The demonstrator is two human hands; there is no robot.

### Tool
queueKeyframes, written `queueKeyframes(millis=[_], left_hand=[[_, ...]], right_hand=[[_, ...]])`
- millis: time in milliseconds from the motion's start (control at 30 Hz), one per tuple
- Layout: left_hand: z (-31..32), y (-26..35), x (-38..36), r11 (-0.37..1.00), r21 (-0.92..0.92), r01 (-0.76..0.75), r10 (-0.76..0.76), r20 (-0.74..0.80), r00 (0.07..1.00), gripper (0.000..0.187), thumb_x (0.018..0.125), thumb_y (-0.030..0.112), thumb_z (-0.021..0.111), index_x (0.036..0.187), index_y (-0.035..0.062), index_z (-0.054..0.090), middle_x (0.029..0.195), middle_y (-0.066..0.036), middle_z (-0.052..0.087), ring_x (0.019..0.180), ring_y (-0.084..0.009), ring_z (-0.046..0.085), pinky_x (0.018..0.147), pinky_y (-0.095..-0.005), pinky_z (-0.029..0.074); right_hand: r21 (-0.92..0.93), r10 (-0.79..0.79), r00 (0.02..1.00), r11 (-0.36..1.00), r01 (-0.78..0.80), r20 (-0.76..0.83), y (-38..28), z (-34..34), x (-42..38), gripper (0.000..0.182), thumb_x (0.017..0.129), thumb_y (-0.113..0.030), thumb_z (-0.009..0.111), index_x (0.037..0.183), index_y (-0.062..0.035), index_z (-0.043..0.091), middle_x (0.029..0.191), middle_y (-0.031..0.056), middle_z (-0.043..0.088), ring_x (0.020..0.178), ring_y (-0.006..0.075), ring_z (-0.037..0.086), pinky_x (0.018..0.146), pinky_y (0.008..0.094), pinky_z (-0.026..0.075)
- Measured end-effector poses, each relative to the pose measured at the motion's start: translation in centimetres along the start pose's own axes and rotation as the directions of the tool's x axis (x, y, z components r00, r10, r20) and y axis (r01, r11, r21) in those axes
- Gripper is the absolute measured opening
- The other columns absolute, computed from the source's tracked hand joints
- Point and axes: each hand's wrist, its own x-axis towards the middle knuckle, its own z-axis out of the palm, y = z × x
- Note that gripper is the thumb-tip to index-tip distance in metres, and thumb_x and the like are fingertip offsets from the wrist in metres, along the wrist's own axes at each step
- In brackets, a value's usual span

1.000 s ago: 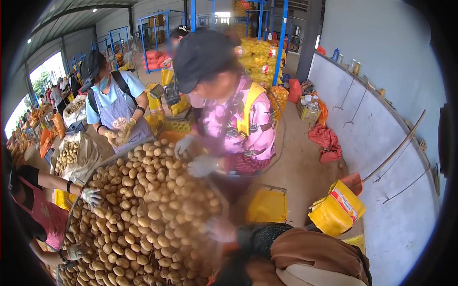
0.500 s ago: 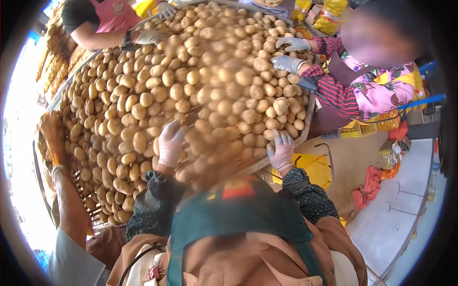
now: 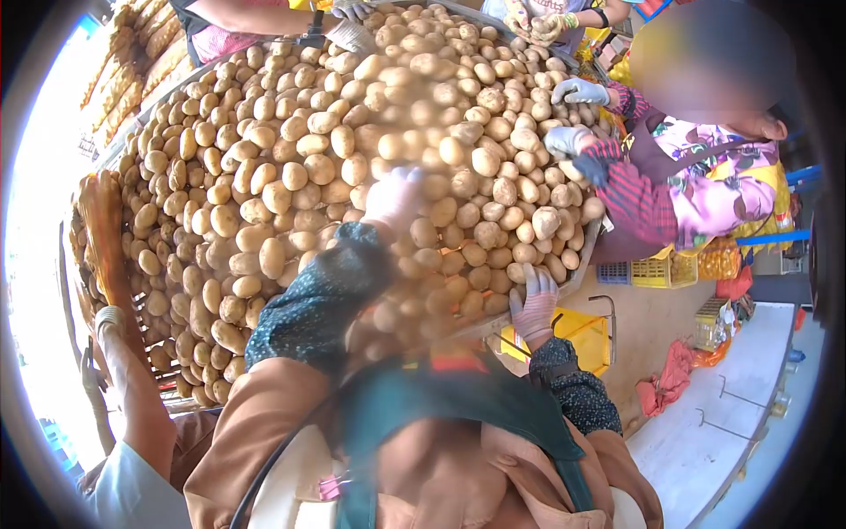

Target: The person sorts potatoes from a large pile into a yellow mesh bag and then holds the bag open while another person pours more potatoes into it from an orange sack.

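Observation:
A wide sorting table is covered with potatoes. My left hand, in a pale glove, reaches over the middle of the pile; its fingers are blurred, and whether they hold anything is hidden. At the near right edge my right hand, in a white and pink striped glove, rests against the potatoes by the table's rim. Its fingers are spread, with no potato between them.
Co-workers' gloved hands are at the pile on the right, the far side and the top right. At the left, another person's arm is beside an orange-brown sack. Right of the table stand a yellow stool and crates.
My left hand has moved forward and right over the potatoes. My right hand has shifted slightly right and down. A further person's hands now show at the top right.

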Motion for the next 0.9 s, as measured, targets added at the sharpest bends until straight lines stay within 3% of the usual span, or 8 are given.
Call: queueKeyframes(millis=[67, 200, 300, 367, 467, 533, 733, 900], left_hand=[[-1.6, 0.3, -2.1, 0.903, -0.416, 0.107, -0.086, 0.068, 0.994, 0.049, 0.087, 0.025, 0.068, 0.133, 0.0114, 0.054, 0.124, -0.013, 0.059, 0.107, -0.0338, 0.061, 0.088, -0.0440, 0.054], [-3.4, -2.2, -8.4, -0.309, -0.897, 0.316, -0.094, 0.360, 0.928, 0.046, 0.090, 0.032, 0.067, 0.129, 0.0102, 0.058, 0.121, -0.005, 0.062, 0.106, -0.0217, 0.063, 0.088, -0.0352, 0.054], [-1.2, -4.8, -10.4, 0.568, -0.819, -0.079, -0.148, -0.197, 0.969, 0.041, 0.091, 0.038, 0.068, 0.114, 0.0052, 0.062, 0.111, -0.004, 0.067, 0.100, -0.0145, 0.064, 0.086, -0.0296, 0.053], [-3.1, -5.0, -9.7, -0.242, -0.958, 0.156, -0.247, 0.216, 0.945, 0.034, 0.089, 0.034, 0.071, 0.104, 0.0050, 0.066, 0.098, -0.004, 0.069, 0.093, -0.0162, 0.067, 0.080, -0.0281, 0.054], [-6.1, -3.3, -6.6, 0.430, -0.877, 0.217, -0.425, 0.015, 0.905, 0.031, 0.088, 0.030, 0.072, 0.098, 0.0008, 0.067, 0.083, -0.013, 0.069, 0.085, -0.0273, 0.070, 0.078, -0.0370, 0.056], [-4.6, -4.6, -3.7, 0.932, -0.324, 0.160, -0.277, -0.357, 0.892, 0.037, 0.088, 0.033, 0.072, 0.102, -0.0006, 0.066, 0.091, -0.017, 0.070, 0.089, -0.0319, 0.070, 0.081, -0.0413, 0.056], [-4.2, -2.9, 0.4, 0.892, 0.046, 0.449, -0.448, -0.041, 0.893, 0.048, 0.083, 0.035, 0.074, 0.115, 0.0031, 0.061, 0.118, -0.021, 0.063, 0.101, -0.0369, 0.068, 0.085, -0.0442, 0.055], [-7.0, -2.6, 0.1, 0.936, -0.001, 0.352, -0.352, -0.029, 0.935, 0.041, 0.081, 0.031, 0.077, 0.108, 0.0038, 0.064, 0.095, -0.021, 0.070, 0.091, -0.0387, 0.068, 0.081, -0.0440, 0.055]], right_hand=[[0.016, 0.000, 1.000, 1.000, 0.000, -0.003, -0.1, 0.0, 0.0, 0.065, 0.080, -0.025, 0.069, 0.138, -0.0058, 0.050, 0.123, 0.0199, 0.056, 0.118, 0.0407, 0.050, 0.104, 0.0533, 0.038], [0.130, 0.012, 0.997, 0.991, -0.001, -0.082, -1.8, -1.9, 2.0, 0.062, 0.078, -0.019, 0.072, 0.135, -0.0044, 0.053, 0.126, 0.0191, 0.057, 0.118, 0.0401, 0.052, 0.104, 0.0528, 0.039], [0.277, -0.250, 0.958, 0.919, 0.281, -0.141, -7.3, -3.1, 8.0, 0.036, 0.078, -0.008, 0.069, 0.113, -0.0026, 0.065, 0.112, 0.0163, 0.064, 0.107, 0.0362, 0.060, 0.097, 0.0474, 0.047], [0.392, -0.424, 0.902, 0.818, 0.420, -0.081, -9.9, -1.4, 12.7, 0.029, 0.078, -0.005, 0.067, 0.107, -0.0027, 0.067, 0.110, 0.0136, 0.066, 0.104, 0.0341, 0.061, 0.094, 0.0456, 0.049], [0.277, -0.558, 0.828, 0.788, 0.550, -0.056, -12.6, 3.2, 18.6, 0.027, 0.079, -0.011, 0.070, 0.105, -0.0039, 0.068, 0.111, 0.0100, 0.066, 0.103, 0.0316, 0.059, 0.091, 0.0441, 0.049], [0.031, -0.531, 0.839, 0.846, 0.532, 0.122, -15.3, 5.1, 22.1, 0.036, 0.077, -0.025, 0.074, 0.107, -0.0064, 0.070, 0.110, 0.0093, 0.063, 0.108, 0.0292, 0.056, 0.095, 0.0428, 0.045], [-0.278, -0.272, 0.858, 0.866, 0.416, 0.435, -17.7, 8.8, 23.2, 0.061, 0.072, -0.051, 0.077, 0.112, -0.0064, 0.068, 0.112, 0.0115, 0.060, 0.115, 0.0283, 0.050, 0.101, 0.0441, 0.037], [-0.265, -0.160, 0.852, 0.908, 0.325, 0.498, -19.3, 7.8, 24.1, 0.045, 0.072, -0.046, 0.080, 0.106, -0.0157, 0.075, 0.122, 0.0086, 0.057, 0.121, 0.0278, 0.048, 0.104, 0.0445, 0.037]])
